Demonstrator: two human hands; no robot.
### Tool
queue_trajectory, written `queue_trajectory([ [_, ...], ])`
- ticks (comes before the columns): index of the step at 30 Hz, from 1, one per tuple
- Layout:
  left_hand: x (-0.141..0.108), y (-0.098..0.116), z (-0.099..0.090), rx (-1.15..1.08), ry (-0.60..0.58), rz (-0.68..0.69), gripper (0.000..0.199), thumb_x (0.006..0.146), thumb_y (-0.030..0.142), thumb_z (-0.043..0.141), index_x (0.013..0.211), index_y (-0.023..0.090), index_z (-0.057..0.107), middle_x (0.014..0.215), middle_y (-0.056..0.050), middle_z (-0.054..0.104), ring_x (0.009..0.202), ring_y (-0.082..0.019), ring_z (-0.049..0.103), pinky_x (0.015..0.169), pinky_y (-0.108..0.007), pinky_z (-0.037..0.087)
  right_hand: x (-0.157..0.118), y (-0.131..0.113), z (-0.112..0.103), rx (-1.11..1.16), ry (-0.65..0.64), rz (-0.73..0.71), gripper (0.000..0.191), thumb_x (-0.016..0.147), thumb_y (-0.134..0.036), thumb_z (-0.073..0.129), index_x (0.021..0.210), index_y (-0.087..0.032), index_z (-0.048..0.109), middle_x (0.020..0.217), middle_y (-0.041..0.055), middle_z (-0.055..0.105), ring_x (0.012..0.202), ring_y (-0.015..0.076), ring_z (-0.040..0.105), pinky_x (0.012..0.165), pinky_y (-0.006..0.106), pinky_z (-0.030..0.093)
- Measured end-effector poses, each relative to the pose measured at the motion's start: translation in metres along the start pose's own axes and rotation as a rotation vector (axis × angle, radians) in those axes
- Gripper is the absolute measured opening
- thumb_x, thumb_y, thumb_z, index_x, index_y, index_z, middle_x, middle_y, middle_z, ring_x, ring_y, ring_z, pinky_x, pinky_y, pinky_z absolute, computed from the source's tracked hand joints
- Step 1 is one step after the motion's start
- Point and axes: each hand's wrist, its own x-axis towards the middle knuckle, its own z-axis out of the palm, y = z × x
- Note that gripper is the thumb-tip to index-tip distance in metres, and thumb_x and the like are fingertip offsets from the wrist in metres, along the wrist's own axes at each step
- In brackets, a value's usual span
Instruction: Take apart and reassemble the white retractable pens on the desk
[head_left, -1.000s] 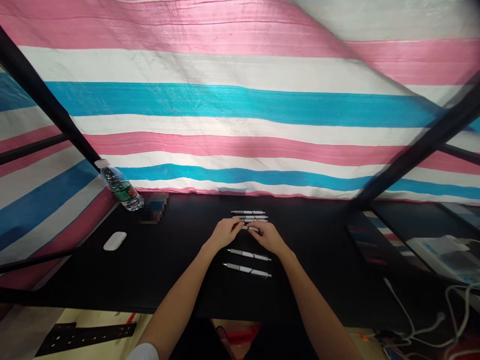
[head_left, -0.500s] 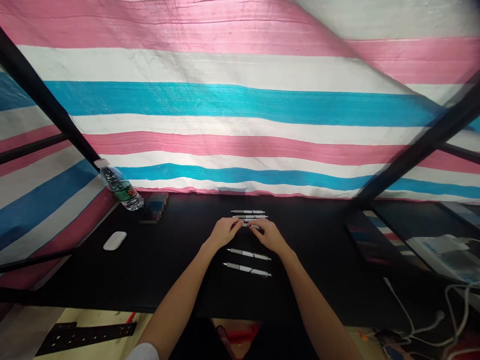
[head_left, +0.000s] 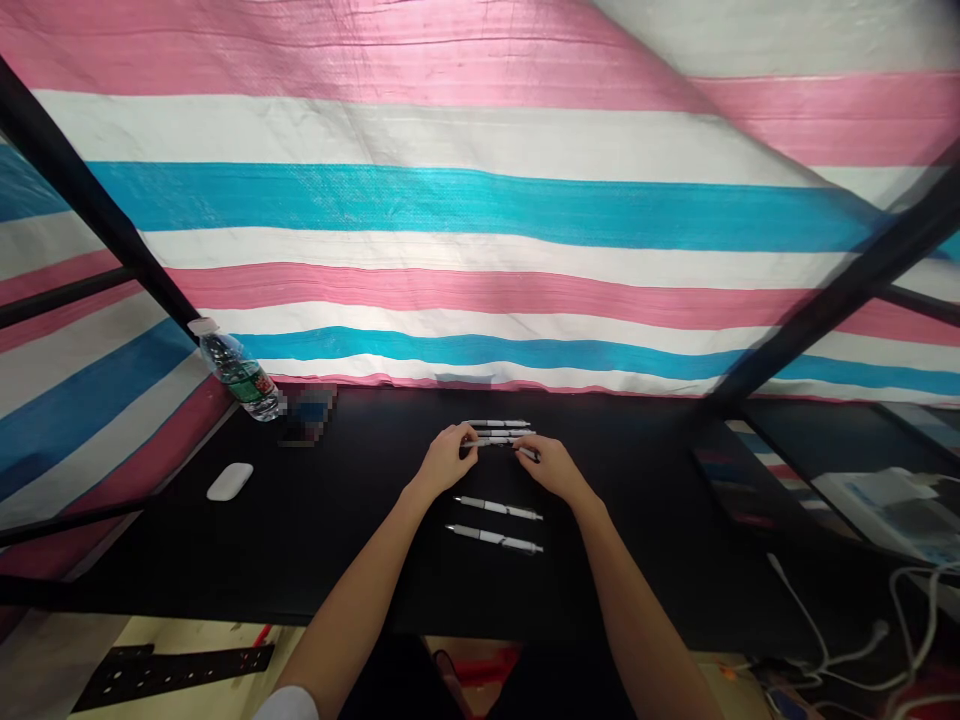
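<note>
pen (head_left: 496, 441): white, silver tip, slightly tilted
grip: both hands together, clamped on pen
left hand (head_left: 448, 460): at near end
right hand (head_left: 551, 468): at tip
above grip: upper pens (head_left: 495, 423)
below grip: lower pens (head_left: 499, 508)

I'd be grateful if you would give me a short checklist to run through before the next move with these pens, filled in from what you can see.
1. Left hand on the bunched pens: ok, its fingers touch their left ends.
2. Right hand firmly gripping a pen: cannot tell, its fingers are at a pen's end, but contact is unclear.
3. Bunched pens separated: not ok, they lie close together.
4. Lower pens clear of both hands: ok, two lie apart below them.
5. Bottle and mouse out of the way: ok, both are well left of the hands.
</note>
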Motion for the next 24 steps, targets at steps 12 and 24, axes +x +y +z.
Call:
queue_trajectory([
  [12, -0.001, -0.007, 0.003, 0.136, -0.012, 0.016, 0.006, 0.078, 0.015, 0.06, 0.083, 0.02, 0.06, 0.085, -0.004, 0.059, 0.086, -0.021, 0.053, 0.075, -0.032, 0.046, -0.001, -0.003, 0.002, -0.003, -0.014, -0.003, 0.018, 0.083, -0.02, 0.051, 0.088, -0.02, 0.068, 0.089, 0.0051, 0.072, 0.077, 0.0194, 0.065, 0.073, 0.031, 0.05],
  [24, 0.0, 0.0, 0.005, -0.05, -0.114, 0.132, 0.015, 0.088, 0.029, 0.056, 0.084, 0.02, 0.068, 0.082, -0.004, 0.063, 0.086, -0.019, 0.056, 0.077, -0.031, 0.046, -0.001, -0.012, 0.005, 0.034, -0.084, -0.118, 0.021, 0.086, -0.021, 0.053, 0.094, -0.022, 0.071, 0.093, 0.0053, 0.072, 0.083, 0.0199, 0.066, 0.076, 0.031, 0.05],
])
